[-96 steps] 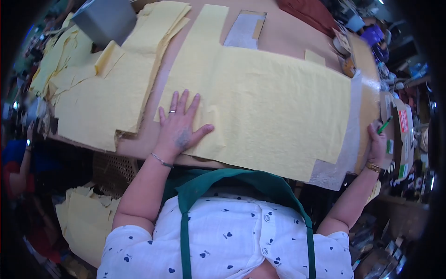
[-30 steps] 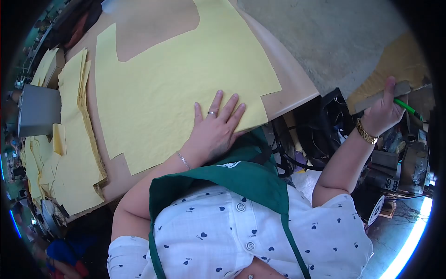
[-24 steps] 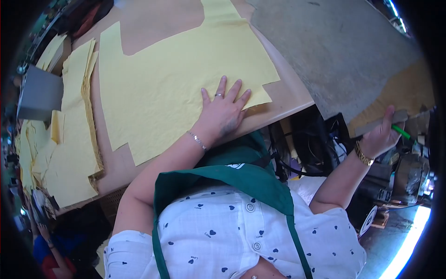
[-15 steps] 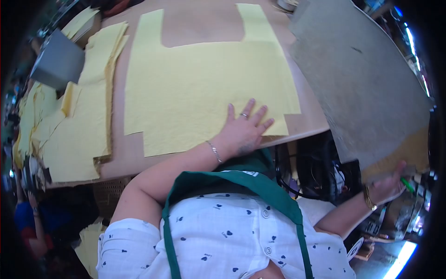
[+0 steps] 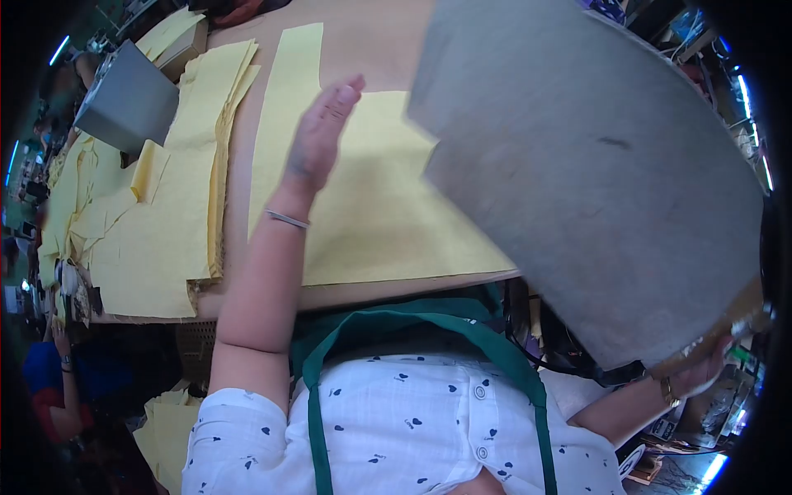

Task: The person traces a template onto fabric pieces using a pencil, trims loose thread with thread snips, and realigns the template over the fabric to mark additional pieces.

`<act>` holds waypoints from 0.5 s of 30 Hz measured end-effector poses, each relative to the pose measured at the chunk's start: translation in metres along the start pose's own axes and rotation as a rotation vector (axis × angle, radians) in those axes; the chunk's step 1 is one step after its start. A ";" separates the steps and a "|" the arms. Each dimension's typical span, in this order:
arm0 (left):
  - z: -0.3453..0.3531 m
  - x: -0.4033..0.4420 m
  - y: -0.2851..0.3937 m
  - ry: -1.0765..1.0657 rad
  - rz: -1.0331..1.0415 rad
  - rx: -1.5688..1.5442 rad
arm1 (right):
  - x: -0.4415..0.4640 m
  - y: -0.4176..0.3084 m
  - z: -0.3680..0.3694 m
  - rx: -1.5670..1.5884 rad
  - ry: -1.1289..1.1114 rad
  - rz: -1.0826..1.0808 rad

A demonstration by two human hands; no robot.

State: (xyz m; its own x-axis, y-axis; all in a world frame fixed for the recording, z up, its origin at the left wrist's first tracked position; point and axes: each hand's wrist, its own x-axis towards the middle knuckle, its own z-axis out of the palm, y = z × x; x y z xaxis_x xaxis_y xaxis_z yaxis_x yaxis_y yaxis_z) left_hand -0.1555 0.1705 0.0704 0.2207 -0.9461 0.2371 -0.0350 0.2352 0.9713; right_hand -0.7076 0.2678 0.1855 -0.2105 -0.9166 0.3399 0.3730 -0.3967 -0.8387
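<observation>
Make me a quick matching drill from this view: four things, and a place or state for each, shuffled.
1. gray panel
2. yellow sheet
3. gray block
4. left hand

A. standing on the yellow stack
B. empty, fingers extended
C. held by the right hand
D. lying flat on the table

Pairs: 1-C, 2-D, 3-A, 4-B

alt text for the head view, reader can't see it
A person's right hand holds a large grey board partly over yellow fabric on a table, the left hand raised above the fabric. Stacked yellow layers lie at left.
</observation>
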 end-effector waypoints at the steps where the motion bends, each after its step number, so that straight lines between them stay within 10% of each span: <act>1: -0.013 0.002 0.007 -0.087 -0.068 -0.092 | 0.016 0.015 -0.019 -0.226 0.111 -0.164; 15: -0.113 -0.066 -0.018 0.106 -0.249 -0.263 | 0.084 0.270 0.111 -0.638 -0.293 0.363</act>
State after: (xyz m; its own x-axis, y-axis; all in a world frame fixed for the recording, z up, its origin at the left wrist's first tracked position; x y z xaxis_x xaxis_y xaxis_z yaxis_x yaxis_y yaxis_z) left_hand -0.0595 0.2542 0.0350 0.2906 -0.9566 -0.0228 0.2814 0.0626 0.9575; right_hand -0.5244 0.0779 0.0349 0.1052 -0.9942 0.0220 -0.2362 -0.0464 -0.9706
